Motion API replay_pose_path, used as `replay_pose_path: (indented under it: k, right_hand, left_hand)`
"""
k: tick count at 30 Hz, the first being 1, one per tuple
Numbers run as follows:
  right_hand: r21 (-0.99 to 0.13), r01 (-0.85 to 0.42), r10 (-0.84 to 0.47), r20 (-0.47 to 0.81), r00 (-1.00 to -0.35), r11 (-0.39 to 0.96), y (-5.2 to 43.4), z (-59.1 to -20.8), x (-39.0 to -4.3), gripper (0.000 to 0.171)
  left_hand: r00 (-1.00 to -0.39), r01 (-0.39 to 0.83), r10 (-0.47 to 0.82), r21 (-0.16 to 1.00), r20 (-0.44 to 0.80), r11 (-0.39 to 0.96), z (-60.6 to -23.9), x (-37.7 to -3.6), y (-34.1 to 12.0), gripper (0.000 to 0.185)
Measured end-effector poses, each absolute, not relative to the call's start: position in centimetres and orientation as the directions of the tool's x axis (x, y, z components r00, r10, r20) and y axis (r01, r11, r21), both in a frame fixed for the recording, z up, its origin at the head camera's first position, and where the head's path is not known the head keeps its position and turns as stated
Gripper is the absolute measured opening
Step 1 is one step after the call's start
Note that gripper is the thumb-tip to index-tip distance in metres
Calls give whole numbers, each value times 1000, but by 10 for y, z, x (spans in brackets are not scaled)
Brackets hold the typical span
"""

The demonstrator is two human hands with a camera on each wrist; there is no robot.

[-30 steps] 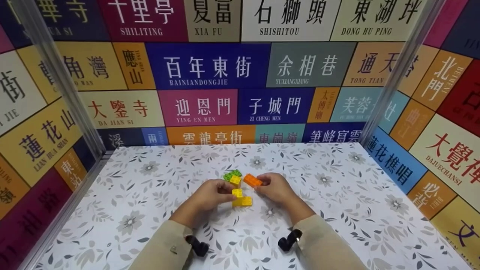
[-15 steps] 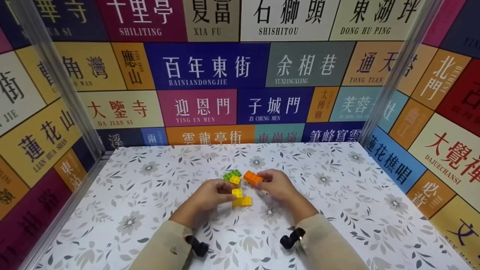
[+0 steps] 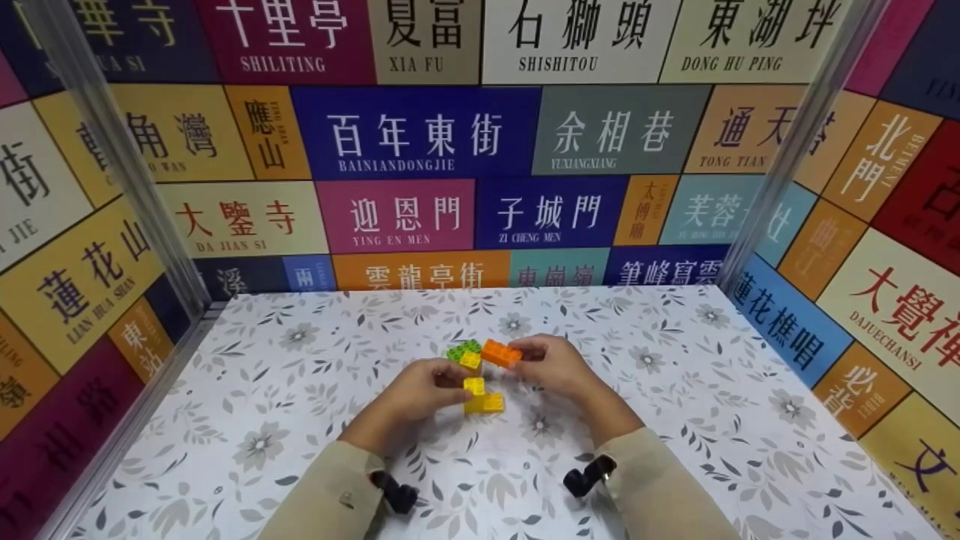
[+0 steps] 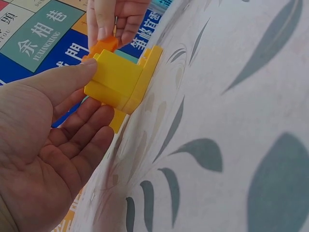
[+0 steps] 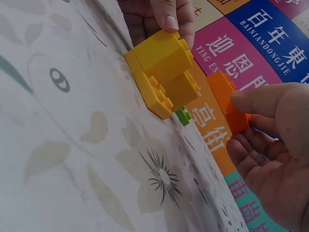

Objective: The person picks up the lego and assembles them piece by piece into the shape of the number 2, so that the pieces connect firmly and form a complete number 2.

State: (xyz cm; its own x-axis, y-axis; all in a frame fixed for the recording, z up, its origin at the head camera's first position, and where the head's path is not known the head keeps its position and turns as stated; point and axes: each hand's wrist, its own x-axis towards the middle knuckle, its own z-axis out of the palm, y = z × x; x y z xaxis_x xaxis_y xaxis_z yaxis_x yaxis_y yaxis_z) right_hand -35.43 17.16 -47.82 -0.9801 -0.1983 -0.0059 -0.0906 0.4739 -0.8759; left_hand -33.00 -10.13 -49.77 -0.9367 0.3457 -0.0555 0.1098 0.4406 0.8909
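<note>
My left hand (image 3: 421, 390) holds the near end of a group of yellow bricks (image 3: 486, 403), with the thumb against a raised block. In the left wrist view the yellow bricks (image 4: 118, 77) sit stepped, a low studded brick at the bottom. Further back stands another yellow brick (image 3: 470, 361), beside or on a green brick (image 3: 459, 350); how they join is hidden. My right hand (image 3: 555, 367) pinches an orange brick (image 3: 500, 353) between thumb and fingers. In the right wrist view the orange brick (image 5: 227, 104) is raised off the table, apart from the yellow ones.
A table (image 3: 337, 322) covered in white floral cloth lies under everything. Panels with printed characters (image 3: 405, 214) close it in at the back and both sides. A black wrist device (image 3: 395, 495) sits at the left cuff, another black device (image 3: 589, 476) at the right.
My right hand has lifted the orange brick slightly and carried it a little left, towards the green and yellow bricks. The left hand and its yellow bricks stay in place.
</note>
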Motion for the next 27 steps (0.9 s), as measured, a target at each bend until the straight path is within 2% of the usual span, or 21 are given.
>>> replay_pose_path:
  k: [11, 17, 22, 27]
  right_hand:
    - [-883, -189, -305, 55, -951, 430, 173, -468, -351, 35]
    - [-874, -205, -343, 47, -938, 441, 173, -462, -348, 37]
    - [-882, -234, -406, 53, -912, 410, 174, -459, -345, 37]
    - [-890, -258, -467, 58, -882, 377, 174, -460, -345, 39]
  left_hand:
    - [-937, 103, 343, 878, -72, 466, -498, -331, -101, 27]
    - [-934, 104, 349, 885, -69, 455, -499, -332, -101, 28]
    - [-935, 120, 349, 880, -56, 460, -498, -332, -101, 28]
    - [-941, 82, 325, 870, -92, 486, -498, -333, -102, 30]
